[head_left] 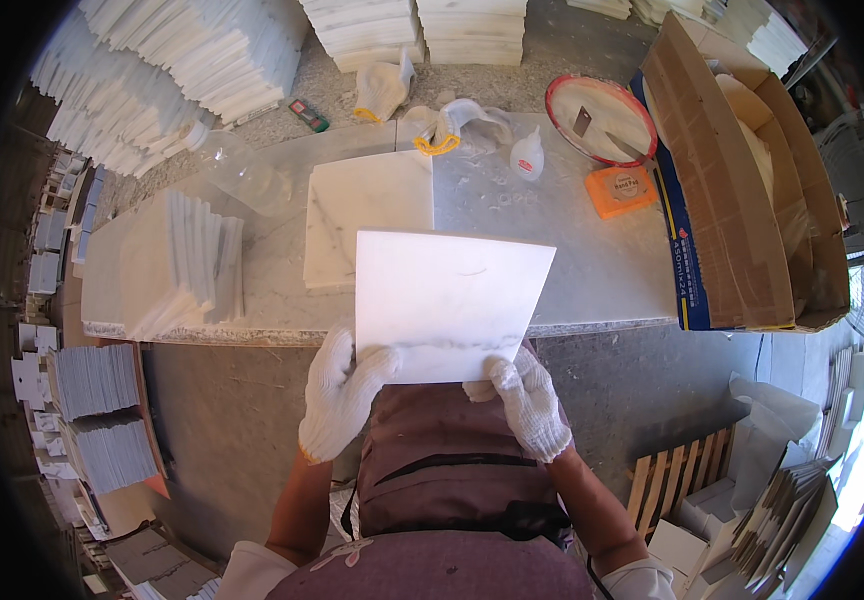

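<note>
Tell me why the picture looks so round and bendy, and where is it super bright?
In the head view, the wide fisheye lens leaves black corners and bows the table's front edge; in the head view, glare whitens the right side; in the head view, the tile looks bright, almost washed out, though faint grey streaks show near its lower edge.

The tile [450, 300] looks like smooth stone, the box [727, 170] matt cardboard.

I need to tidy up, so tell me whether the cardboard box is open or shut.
Open: the top of the cardboard box is uncovered, and pale material shows inside.
</note>
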### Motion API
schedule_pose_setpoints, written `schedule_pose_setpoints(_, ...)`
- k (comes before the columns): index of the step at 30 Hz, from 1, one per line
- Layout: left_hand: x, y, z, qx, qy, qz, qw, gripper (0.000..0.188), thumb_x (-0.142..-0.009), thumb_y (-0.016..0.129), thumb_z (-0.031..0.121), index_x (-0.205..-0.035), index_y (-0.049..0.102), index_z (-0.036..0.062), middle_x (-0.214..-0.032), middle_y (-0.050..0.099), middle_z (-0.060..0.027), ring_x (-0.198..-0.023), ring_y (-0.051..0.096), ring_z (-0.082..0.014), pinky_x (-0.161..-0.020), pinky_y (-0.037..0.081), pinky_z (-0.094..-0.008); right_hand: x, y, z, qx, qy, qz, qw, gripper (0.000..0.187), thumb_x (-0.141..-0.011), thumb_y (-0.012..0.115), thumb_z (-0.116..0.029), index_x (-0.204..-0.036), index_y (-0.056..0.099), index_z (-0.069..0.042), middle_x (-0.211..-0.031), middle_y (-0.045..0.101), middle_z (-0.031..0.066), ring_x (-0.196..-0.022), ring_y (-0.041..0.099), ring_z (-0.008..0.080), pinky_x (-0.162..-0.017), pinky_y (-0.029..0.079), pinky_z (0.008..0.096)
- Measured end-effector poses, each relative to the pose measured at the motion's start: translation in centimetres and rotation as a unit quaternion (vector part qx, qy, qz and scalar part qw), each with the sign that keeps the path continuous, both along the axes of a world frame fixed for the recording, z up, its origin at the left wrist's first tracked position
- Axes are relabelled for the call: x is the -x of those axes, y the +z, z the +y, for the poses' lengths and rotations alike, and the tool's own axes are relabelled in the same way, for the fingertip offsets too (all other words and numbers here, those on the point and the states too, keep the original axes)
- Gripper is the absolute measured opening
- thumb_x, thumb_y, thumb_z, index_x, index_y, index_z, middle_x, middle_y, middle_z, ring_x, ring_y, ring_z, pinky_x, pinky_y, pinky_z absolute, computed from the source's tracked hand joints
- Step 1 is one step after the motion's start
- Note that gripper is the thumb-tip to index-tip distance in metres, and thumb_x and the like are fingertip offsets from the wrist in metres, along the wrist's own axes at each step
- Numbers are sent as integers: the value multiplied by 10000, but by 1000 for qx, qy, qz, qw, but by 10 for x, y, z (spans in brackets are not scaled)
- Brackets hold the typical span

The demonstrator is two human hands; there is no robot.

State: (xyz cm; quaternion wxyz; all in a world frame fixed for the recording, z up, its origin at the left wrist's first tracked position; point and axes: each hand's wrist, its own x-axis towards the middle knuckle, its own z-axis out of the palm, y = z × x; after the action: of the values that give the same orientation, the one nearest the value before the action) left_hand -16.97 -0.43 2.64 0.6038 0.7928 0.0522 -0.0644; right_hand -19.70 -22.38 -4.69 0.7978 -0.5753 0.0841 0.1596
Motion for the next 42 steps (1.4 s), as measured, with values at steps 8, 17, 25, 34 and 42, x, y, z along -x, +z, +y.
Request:
schedule_pose_setpoints(8,-5,-13,7,4,20,15,1000,214,-928,670,136,-1074,610,-8,-859,567,-3,-811,519,-70,-715,466,-251,-2,7,-3,-12,14,30,999,335,-1032,552,-240,-1226,595,30,-1039,695,103,-892,692,170,-785,584,309)
schedule_pose_setpoints(17,-40,-12,23,-29,47,35,998,274,-976,638,269,-1080,610,17,-851,584,-4,-757,507,-60,-689,468,-244,-22,8,26,-101,11,36,994,427,-1042,525,-348,-1258,580,16,-1004,665,87,-859,649,156,-772,550,304)
schedule_pose_setpoints(25,-50,-4,51,-173,98,-27,980,393,-970,629,316,-1208,588,5,-953,650,-86,-798,597,-146,-724,500,-286,-32,7,71,-202,-10,33,979,376,-1046,518,-364,-1206,575,-28,-993,624,49,-883,593,139,-821,519,319)
schedule_pose_setpoints(34,-39,-7,50,-333,138,-152,920,461,-915,680,194,-1343,555,76,-1230,638,-100,-912,627,-239,-854,510,-338,-35,23,108,-221,-63,82,970,388,-1034,544,-352,-1256,531,-34,-1132,617,73,-1005,615,167,-893,531,358)
schedule_pose_setpoints(42,-33,2,43,-324,184,-231,899,350,-888,670,110,-1229,636,38,-1192,652,-113,-850,618,-224,-782,524,-343,-34,23,89,-190,70,131,970,469,-1014,581,-368,-1315,517,-15,-1204,607,98,-1035,627,186,-904,532,342)
